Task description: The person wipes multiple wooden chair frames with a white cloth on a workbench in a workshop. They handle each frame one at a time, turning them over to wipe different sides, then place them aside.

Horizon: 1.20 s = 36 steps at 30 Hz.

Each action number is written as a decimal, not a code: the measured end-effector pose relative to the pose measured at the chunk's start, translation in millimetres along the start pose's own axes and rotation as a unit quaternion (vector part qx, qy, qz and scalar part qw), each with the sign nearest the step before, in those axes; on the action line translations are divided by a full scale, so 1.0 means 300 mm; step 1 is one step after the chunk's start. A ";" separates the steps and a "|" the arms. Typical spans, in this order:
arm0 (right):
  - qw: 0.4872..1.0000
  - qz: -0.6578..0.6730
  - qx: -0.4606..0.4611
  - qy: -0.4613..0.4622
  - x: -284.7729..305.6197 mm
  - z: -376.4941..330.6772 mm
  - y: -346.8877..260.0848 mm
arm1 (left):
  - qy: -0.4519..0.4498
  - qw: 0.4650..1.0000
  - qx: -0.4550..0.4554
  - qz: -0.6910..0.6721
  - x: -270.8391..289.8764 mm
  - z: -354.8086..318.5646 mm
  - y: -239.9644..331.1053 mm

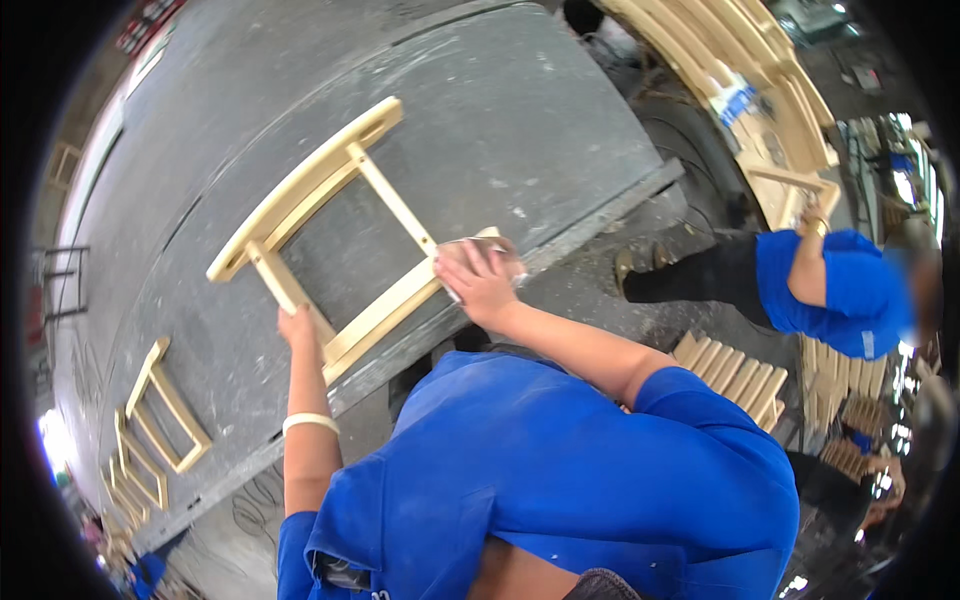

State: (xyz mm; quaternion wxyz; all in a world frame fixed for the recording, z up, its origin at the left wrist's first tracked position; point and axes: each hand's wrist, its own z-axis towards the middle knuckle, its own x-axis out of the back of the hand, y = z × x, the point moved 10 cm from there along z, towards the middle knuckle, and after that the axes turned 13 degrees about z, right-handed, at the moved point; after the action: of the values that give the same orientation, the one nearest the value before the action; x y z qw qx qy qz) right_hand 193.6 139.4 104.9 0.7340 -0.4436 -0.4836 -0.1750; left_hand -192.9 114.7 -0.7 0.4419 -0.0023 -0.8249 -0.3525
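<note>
At the far left, a row of pale wooden open frames (165,462) is set out along a broad grey worktable (480,95). Next, the left hand (298,325), with a pale band (311,421) worn at its wrist, is closed around the left crosspiece of a larger pale wooden frame with a curved far rail (372,325). This frame is located on the worktable, its near rail running close along the near edge. If the left grip were loosened, the frame could be turned or pushed off that edge by force applied at its right end.

At that end, a pale brownish pad or folded sheet (516,268) is covered by the right hand (478,290). The right fingers are laid over it; whether they are clenched underneath cannot be told. Uneven pressure could cause the pad to slip off the rail end, and the fingertips could then be scraped against the wood.

Farther right, beyond the worktable, a wooden piece (795,180) is held by a co-worker in a blue shirt (835,285), near stacked pale wooden parts (690,35). Contact appears unlikely at that separation.
</note>
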 end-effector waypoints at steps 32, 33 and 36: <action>0.998 0.028 -0.061 0.012 -0.064 0.121 0.132 | -0.064 0.988 -0.034 -0.134 -0.118 -0.025 0.094; 0.997 0.021 -0.079 0.004 -0.077 0.135 0.143 | -0.068 0.988 -0.031 -0.134 -0.120 -0.026 0.096; 0.993 0.011 -0.117 0.007 -0.072 0.095 0.136 | -0.076 0.985 -0.042 -0.147 -0.123 -0.021 0.113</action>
State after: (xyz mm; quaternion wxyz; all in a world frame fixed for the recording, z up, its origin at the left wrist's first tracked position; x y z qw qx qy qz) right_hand 195.5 181.3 70.5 0.6824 -0.5302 -0.4500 -0.2254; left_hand -155.0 147.7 -5.8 0.3205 0.0737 -0.8319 -0.4471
